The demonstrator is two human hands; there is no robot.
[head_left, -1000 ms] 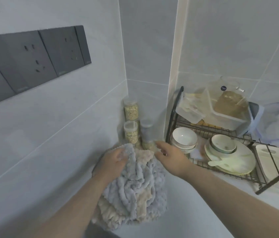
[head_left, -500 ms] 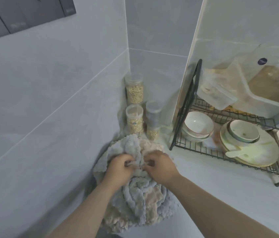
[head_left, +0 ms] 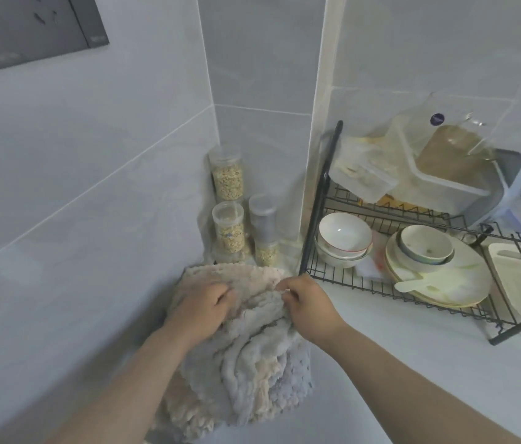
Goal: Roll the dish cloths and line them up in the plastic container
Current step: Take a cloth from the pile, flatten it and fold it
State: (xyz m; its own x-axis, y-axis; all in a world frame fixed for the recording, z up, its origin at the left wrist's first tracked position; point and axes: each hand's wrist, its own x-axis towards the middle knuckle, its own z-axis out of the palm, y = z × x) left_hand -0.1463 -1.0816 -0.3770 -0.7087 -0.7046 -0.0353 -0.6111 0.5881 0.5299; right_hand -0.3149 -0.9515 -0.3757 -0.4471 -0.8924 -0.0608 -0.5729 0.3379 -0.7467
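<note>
My left hand (head_left: 200, 304) and right hand (head_left: 309, 302) pinch the heaped dish cloths (head_left: 252, 373), fingertips buried in folds; pale desk (head_left: 413, 363), tiled wall (head_left: 92, 187) corner.

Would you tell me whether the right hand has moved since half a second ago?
Yes. The right hand has shifted right, away from the left hand and toward the front corner of the dish rack, pinching a dish cloth.
</note>
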